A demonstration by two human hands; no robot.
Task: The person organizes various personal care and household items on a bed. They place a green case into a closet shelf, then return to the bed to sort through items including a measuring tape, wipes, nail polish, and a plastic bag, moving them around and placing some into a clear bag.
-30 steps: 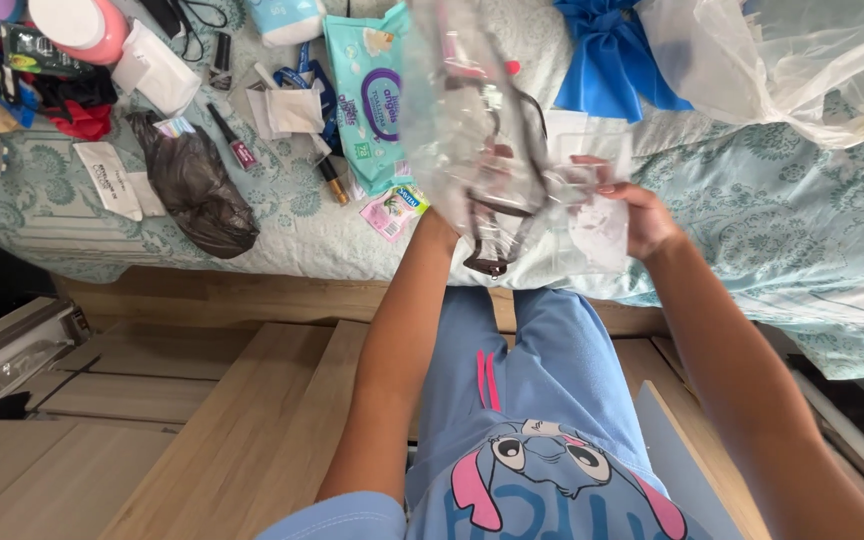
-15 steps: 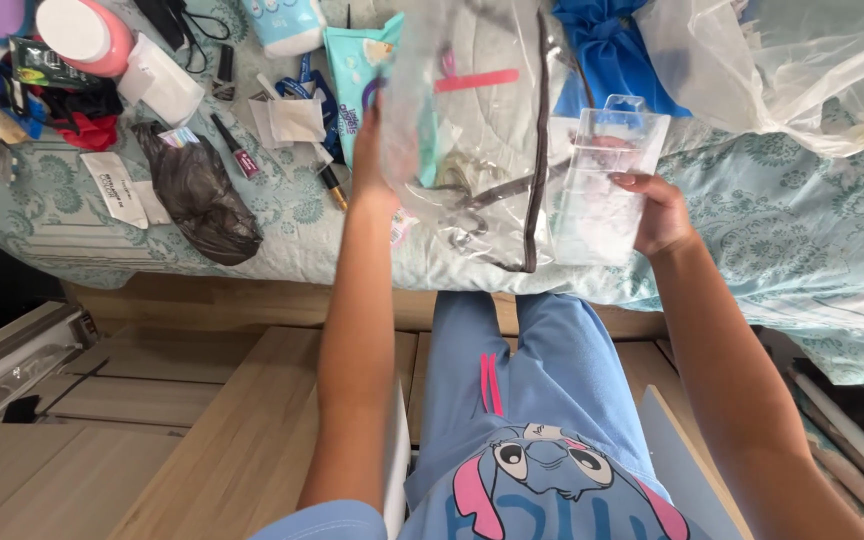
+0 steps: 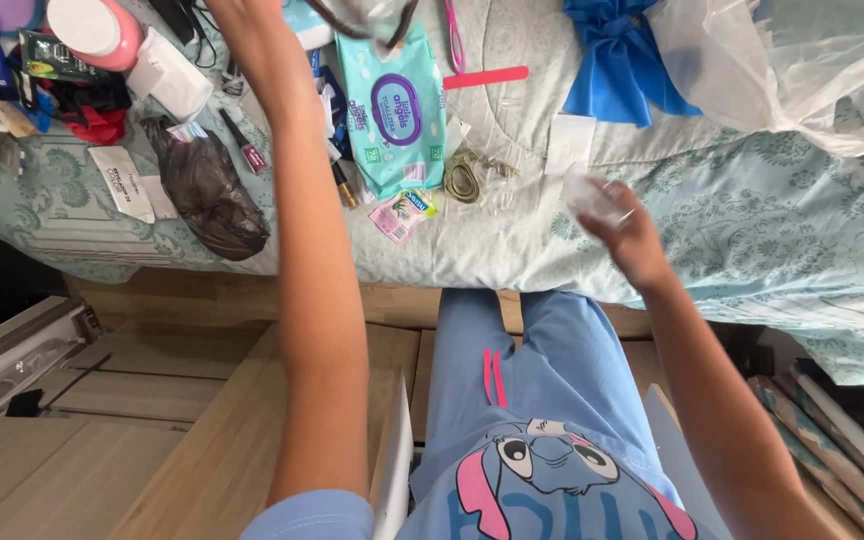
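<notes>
Clear pouch [image 3: 367, 15] lifted up and away to top edge since half a second ago; clear plastic box [image 3: 592, 198] lowered onto bed [image 3: 752, 230]. Left hand [image 3: 242, 20] mostly out of frame, grip cannot be told. Right hand [image 3: 632, 240] closed on box. Wipes pack [image 3: 392, 110], pink nail file [image 3: 485, 77] lie uncovered on bed.

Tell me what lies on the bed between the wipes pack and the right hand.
Head view: a coiled olive cord lies between the wipes pack and right hand.
</notes>
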